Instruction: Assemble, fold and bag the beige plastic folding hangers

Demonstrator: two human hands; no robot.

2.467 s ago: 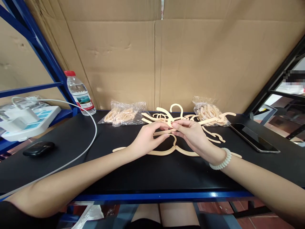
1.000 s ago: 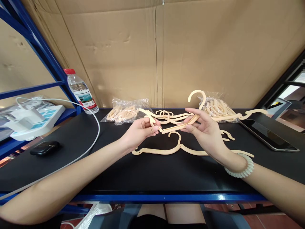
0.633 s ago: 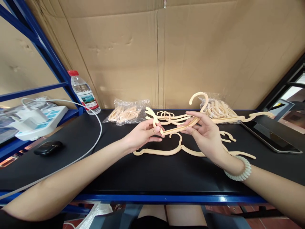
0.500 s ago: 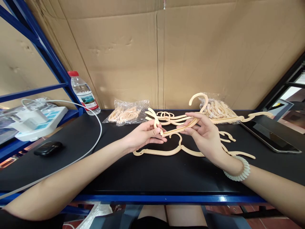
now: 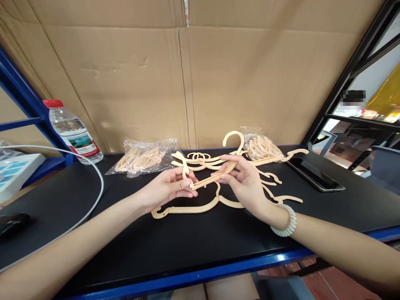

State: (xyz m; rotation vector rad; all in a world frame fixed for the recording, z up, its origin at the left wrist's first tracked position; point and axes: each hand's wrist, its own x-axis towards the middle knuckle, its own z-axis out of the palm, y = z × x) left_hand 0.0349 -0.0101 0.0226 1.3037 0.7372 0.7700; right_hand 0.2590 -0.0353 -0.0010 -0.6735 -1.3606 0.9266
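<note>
A beige plastic clothes hanger (image 5: 206, 182) is held above the desk between my two hands, its hook (image 5: 234, 134) pointing up. My left hand (image 5: 170, 185) is closed on the hanger's left end, where a short curved piece (image 5: 185, 166) sticks up. Fingers of my right hand (image 5: 245, 181) pinch its arm near the hook; a pale coiled bracelet (image 5: 288, 221) circles that wrist. Below them another hanger (image 5: 193, 209) lies flat, partly covered by my right hand. Behind lie more hangers (image 5: 200, 167), overlapping one another.
Clear plastic bags of beige hanger parts lie at the back left (image 5: 142, 158) and back right (image 5: 262, 146). A dark-screened tablet (image 5: 315, 175) rests on the right. On the left are a water bottle (image 5: 76, 135), a white cable (image 5: 101, 183), a black mouse (image 5: 12, 225) and a power strip (image 5: 20, 171).
My view has turned to the right, so the desk things sit farther left in it. Both hands keep their hold on the hanger, with little visible change in their grip.
</note>
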